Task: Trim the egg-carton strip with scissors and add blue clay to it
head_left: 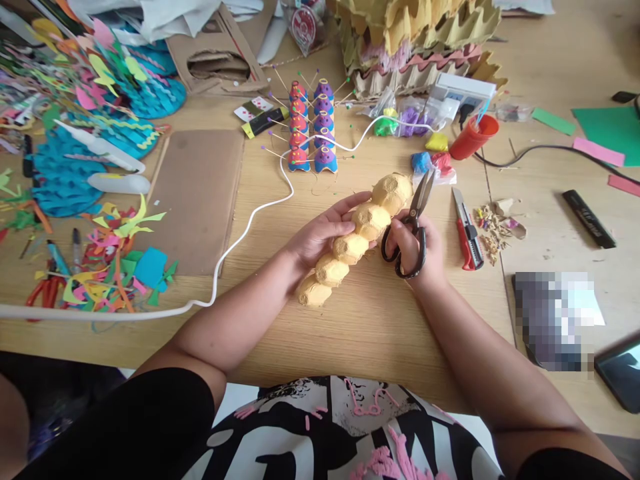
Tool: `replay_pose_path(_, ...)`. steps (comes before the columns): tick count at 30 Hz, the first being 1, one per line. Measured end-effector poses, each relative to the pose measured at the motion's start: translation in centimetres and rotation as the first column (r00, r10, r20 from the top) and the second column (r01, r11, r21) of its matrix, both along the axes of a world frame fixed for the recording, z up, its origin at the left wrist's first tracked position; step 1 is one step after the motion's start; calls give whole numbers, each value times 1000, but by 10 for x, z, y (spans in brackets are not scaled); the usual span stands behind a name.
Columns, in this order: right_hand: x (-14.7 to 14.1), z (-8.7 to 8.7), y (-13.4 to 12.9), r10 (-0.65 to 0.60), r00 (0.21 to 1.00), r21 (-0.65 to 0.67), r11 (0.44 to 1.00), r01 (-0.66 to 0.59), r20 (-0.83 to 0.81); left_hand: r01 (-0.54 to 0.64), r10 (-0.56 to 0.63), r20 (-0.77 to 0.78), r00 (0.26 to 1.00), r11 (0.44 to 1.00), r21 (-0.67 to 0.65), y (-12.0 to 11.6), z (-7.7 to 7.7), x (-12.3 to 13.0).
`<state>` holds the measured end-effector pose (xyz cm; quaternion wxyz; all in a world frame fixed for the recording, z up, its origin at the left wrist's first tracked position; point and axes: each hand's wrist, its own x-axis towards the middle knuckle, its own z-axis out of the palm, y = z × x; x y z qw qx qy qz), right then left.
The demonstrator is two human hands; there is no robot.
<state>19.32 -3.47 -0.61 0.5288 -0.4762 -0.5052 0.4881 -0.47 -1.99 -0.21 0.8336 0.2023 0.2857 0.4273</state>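
Observation:
A yellow strip of egg-carton bumps [351, 248] runs diagonally over the table, its far end up at the right. My left hand [327, 230] is closed round its left side, thumb on top. In my right hand [417, 247] are black-handled scissors [414, 213], their blades pointing up and away beside the strip's far end. The right fingertips are partly hidden behind the strip and the scissors. Beyond the hands stand two painted carton strips with pins, one red [299, 125] and one purple [324, 127].
A white cable [250, 223] crosses the table on the left, near a cardboard sheet [197, 200] and colourful scraps [115, 267]. To the right lie a red cutter [467, 233], a black case [589, 219] and a phone [623, 373]. A red cup [473, 138] and stacked egg trays [410, 40] stand farther back.

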Motion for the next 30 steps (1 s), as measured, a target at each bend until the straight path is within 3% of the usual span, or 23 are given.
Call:
replay_pose_path(3, 0, 0, 0, -48, 999, 12, 999, 48, -23, 1, -1, 3, 1000, 1000, 6, 0, 0, -1)
replay_pose_path(7, -1, 2, -2, -23, 1000, 32, 999, 23, -13, 36, -35, -13, 999, 998, 51, 1, -6, -2)
replay_pose_path(11, -2, 2, -4, -48, 998, 20, 999, 49, -52, 23, -22, 33, 999, 1000, -14, 2, -10, -2)
replay_pose_path(25, -2, -1, -5, -5, 998, -5, 1000, 4, -64, 32, -32, 5, 999, 999, 6, 2, -5, -2)
replay_pose_path(30, -2, -3, -3, -37, 995, -6, 999, 36, -90, 13, -10, -46, 999, 997, 77, 0, -3, -1)
